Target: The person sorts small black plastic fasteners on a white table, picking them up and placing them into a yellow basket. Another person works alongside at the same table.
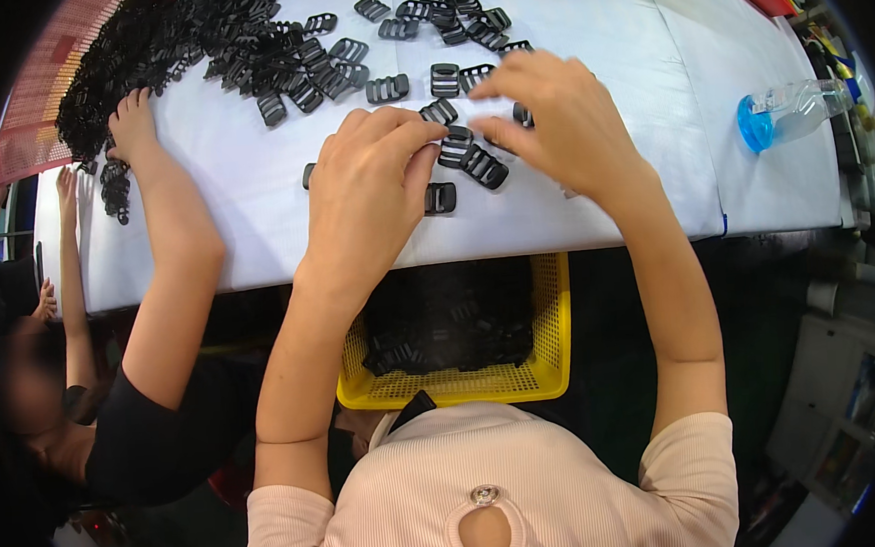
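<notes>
Black plastic strap buckles lie scattered over the white tabletop around both my hands. My left hand (367, 183) is closed in a pinch, its thumb and index fingertips at the edge of the small buckle cluster (483, 167). Whatever lies between those fingertips is hidden. My right hand (566, 115) hovers over the right side of the cluster, thumb and fingers apart and slightly blurred, with nothing visible between them. A single buckle (440, 198) rests below the left fingertips, and another buckle (387, 88) lies beyond that hand.
A large heap of black buckles (183, 38) fills the far left beside a red mesh basket (41, 97). A co-worker's hand (133, 127) touches the heap. A yellow basket (553, 327) holding black pieces sits below the table edge. A clear bottle with blue cap (793, 114) lies right.
</notes>
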The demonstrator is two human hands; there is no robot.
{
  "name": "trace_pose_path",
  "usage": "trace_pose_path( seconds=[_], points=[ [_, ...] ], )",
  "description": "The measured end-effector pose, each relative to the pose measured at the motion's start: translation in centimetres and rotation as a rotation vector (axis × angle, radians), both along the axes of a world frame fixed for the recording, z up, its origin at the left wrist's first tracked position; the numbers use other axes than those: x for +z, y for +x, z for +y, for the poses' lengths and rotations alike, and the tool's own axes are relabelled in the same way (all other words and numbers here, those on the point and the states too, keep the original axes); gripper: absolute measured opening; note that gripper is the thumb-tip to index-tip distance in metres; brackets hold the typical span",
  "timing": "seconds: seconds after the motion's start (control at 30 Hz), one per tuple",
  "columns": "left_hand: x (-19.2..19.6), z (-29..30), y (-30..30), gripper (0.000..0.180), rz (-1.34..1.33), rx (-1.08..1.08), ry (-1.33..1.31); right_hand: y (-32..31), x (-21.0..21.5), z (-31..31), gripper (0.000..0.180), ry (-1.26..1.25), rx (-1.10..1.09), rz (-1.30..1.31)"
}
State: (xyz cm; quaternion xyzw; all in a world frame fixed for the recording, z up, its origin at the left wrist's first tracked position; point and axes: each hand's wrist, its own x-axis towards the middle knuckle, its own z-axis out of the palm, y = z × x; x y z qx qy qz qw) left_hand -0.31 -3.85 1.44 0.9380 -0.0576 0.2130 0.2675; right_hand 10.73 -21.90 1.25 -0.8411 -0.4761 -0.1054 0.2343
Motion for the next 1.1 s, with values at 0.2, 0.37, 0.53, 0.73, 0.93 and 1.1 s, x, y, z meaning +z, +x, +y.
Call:
trace_pose_path(
  seconds=[0.2, 0.37, 0.53, 0.73, 0.93, 1.1],
  points=[
    [-0.2, 1.0, -0.7, 0.017, -0.054, 0.092, -0.118, -6.1, -0.9, -1.9, 0.029, -0.031, -0.115, 0.05],
    [-1.3, -1.3, -0.2, 0.021, -0.06, 0.008, 0.116, -7.0, -0.6, -3.4, 0.029, 0.053, -0.222, 0.117],
    [-2.5, -2.4, 0.6, 0.024, 0.033, 0.072, 0.341, -6.4, -0.6, -5.2, 0.028, 0.138, -0.468, 0.031],
    [-1.1, -2.7, 0.9, 0.019, 0.319, -0.09, -0.357, -5.7, -1.8, -5.6, 0.026, 0.167, -0.372, 0.206],
    [-1.6, -2.6, 2.1, 0.01, 0.091, -0.009, 0.054, 0.1, -2.5, -6.2, 0.029, 0.158, -0.419, -0.061],
    [-1.4, 1.1, 1.1, 0.01, -0.111, 0.13, -0.097, -1.8, -2.3, -7.0, 0.025, 0.192, -0.341, 0.248]
  ],
)
